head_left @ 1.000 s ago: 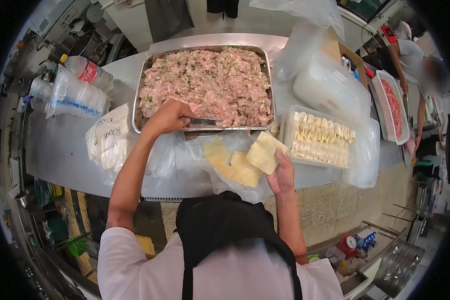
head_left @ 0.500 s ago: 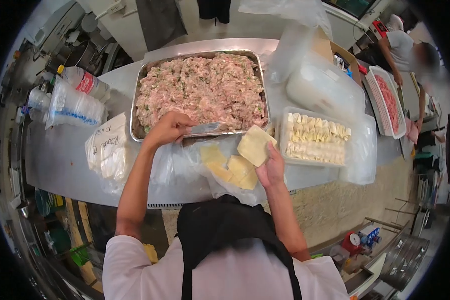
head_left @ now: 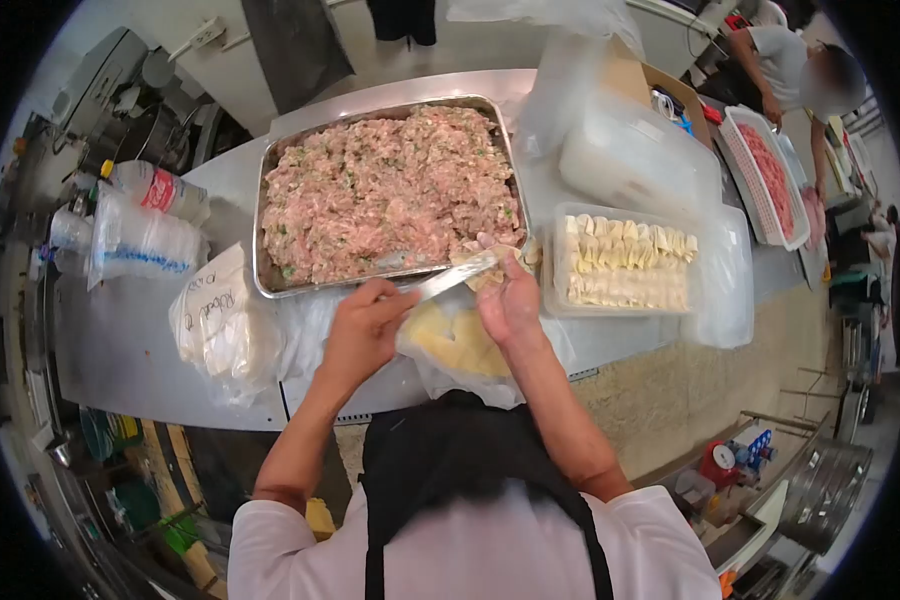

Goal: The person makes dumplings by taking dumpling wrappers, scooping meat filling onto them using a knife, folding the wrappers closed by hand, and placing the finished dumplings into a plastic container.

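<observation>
Your left fingers (head_left: 382,291) pinch a flat silver metal blade (head_left: 456,276), right fingers (head_left: 513,263) clasp a thin pale-yellow dough sheet (head_left: 483,280), rectangular steel tray (head_left: 257,235) ahead, clear plastic box (head_left: 620,309) crowding right.

Grey table (head_left: 110,350), meat tray (head_left: 340,281), plastic container (head_left: 558,262)

White short sleeves (head_left: 275,537), thin black straps (head_left: 375,570), seemingly a black apron (head_left: 460,445), bare hands (head_left: 360,335)
</observation>
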Motion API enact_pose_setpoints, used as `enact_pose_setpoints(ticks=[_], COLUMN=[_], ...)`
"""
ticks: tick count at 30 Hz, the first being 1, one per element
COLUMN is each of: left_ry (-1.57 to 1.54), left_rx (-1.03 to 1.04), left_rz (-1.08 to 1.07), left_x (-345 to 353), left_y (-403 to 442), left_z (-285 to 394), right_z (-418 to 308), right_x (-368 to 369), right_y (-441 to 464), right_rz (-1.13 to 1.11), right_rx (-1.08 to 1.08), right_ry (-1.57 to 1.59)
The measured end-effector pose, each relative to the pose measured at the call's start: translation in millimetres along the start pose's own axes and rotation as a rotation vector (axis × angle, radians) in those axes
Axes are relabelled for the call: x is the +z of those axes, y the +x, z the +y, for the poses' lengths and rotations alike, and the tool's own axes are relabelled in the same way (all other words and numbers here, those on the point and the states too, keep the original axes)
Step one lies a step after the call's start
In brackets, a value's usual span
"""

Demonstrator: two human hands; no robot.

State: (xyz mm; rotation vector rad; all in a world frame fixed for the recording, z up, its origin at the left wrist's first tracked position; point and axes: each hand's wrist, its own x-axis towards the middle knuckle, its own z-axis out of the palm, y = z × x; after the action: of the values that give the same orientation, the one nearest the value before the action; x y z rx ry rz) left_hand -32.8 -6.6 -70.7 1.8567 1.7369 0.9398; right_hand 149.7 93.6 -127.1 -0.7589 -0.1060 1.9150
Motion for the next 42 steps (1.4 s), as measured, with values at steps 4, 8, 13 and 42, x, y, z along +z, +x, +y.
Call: enact_pose_setpoints(ticks=[4,8,13,42], left_ry=[0.072,0.312,0.495,-0.034], left_rx=[0.039,-0.036,0.040,0.114], left_rz=[-0.078,-0.114,-0.199,-0.075], left_x=[-2,-28,7,10], left_y=[6,37,73,16], left_z=[-31,-37,-71,4], right_z=[-9,-36,-41,-20], right_x=[-16,-25,-13,-4], right_y=[8,-6,-18,-8], right_rz=[-0.146,-0.157,-0.130,-0.036], right_rx=[-0.082,-0.179,-0.154,-0.067], right_ry=[-0.098,-0.114,-0.119,0.055])
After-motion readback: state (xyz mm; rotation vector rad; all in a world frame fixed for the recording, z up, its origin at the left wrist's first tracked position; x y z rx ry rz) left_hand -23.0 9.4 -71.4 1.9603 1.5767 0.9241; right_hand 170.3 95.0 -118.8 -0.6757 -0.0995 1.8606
